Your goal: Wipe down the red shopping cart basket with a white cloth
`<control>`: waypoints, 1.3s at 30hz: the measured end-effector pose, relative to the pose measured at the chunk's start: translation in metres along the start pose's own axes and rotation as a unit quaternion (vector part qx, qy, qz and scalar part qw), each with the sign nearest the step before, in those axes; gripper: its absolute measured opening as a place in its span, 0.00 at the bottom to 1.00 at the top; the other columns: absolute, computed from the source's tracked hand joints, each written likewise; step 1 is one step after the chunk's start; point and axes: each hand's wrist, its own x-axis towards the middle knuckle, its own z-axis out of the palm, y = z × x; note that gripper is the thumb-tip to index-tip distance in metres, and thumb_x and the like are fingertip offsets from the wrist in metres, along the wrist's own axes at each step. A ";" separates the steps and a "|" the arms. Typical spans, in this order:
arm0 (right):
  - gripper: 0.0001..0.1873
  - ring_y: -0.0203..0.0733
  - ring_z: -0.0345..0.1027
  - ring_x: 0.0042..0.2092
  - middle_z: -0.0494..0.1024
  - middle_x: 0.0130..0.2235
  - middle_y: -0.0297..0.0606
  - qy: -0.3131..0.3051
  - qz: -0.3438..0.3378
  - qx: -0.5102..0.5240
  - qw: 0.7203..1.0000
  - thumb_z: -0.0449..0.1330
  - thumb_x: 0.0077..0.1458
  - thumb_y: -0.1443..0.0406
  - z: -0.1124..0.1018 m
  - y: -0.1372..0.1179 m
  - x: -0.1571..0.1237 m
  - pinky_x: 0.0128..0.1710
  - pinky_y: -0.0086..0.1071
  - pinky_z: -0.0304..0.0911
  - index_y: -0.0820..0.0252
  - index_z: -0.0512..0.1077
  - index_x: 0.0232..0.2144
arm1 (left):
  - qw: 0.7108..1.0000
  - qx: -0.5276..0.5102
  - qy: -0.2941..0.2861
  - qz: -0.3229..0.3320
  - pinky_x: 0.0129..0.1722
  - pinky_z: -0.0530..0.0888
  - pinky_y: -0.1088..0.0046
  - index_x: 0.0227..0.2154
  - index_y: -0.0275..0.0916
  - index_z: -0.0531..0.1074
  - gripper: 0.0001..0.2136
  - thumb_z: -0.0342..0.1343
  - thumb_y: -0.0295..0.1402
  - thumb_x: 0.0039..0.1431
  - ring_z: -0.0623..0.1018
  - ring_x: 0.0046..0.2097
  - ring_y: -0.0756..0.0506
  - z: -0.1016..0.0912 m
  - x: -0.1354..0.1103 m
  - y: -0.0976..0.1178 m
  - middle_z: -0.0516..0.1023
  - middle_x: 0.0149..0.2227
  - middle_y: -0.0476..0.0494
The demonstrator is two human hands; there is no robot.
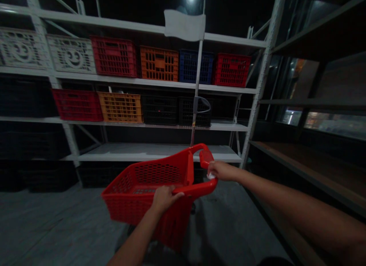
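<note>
A red plastic shopping basket (pixel 137 193) on wheels stands on the floor in front of me, tilted. My left hand (pixel 164 197) is closed over its near rim. My right hand (pixel 220 170) is closed around the red handle (pixel 205 157) at the basket's right end, with something small and white showing under the fingers. A thin pole with a grey grip (pixel 200 104) rises behind the basket.
White metal shelving (pixel 143 82) ahead holds red, orange, blue, black and white crates. A white sheet (pixel 184 25) hangs on the top shelf. Dark wooden shelves (pixel 309 166) run along the right. Grey concrete floor (pixel 51 224) lies to the left.
</note>
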 end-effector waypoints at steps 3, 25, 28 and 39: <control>0.13 0.37 0.64 0.35 0.71 0.31 0.35 0.134 0.057 0.056 0.988 0.50 0.46 0.75 0.021 -0.018 -0.029 0.36 0.30 0.58 0.59 0.72 0.28 | 1.000 0.000 -0.003 0.002 0.31 0.65 0.74 0.30 0.40 0.72 0.31 0.33 0.59 0.49 0.75 0.34 0.43 0.000 0.000 -0.002 0.77 0.29 0.41; 0.10 0.40 0.61 0.40 0.65 0.36 0.38 0.511 0.125 0.171 0.833 0.48 0.53 0.69 0.135 -0.065 -0.045 0.40 0.34 0.59 0.58 0.69 0.33 | 0.979 -0.120 0.111 0.123 0.36 0.63 0.71 0.32 0.40 0.68 0.20 0.32 0.44 0.60 0.71 0.36 0.47 -0.030 -0.003 0.089 0.73 0.32 0.44; 0.11 0.40 0.61 0.40 0.66 0.36 0.39 0.537 0.142 0.150 0.818 0.47 0.53 0.69 0.122 -0.042 -0.039 0.41 0.34 0.58 0.59 0.68 0.32 | 0.983 -0.094 0.125 0.094 0.35 0.63 0.70 0.31 0.39 0.67 0.21 0.31 0.45 0.59 0.72 0.36 0.45 -0.021 -0.001 0.095 0.73 0.31 0.43; 0.12 0.41 0.64 0.39 0.70 0.35 0.40 0.445 0.161 0.055 0.879 0.49 0.49 0.70 0.050 0.014 -0.012 0.40 0.34 0.60 0.61 0.71 0.33 | 0.988 -0.059 0.133 0.061 0.37 0.63 0.67 0.28 0.39 0.67 0.20 0.33 0.44 0.58 0.72 0.35 0.44 -0.016 -0.018 0.059 0.73 0.29 0.41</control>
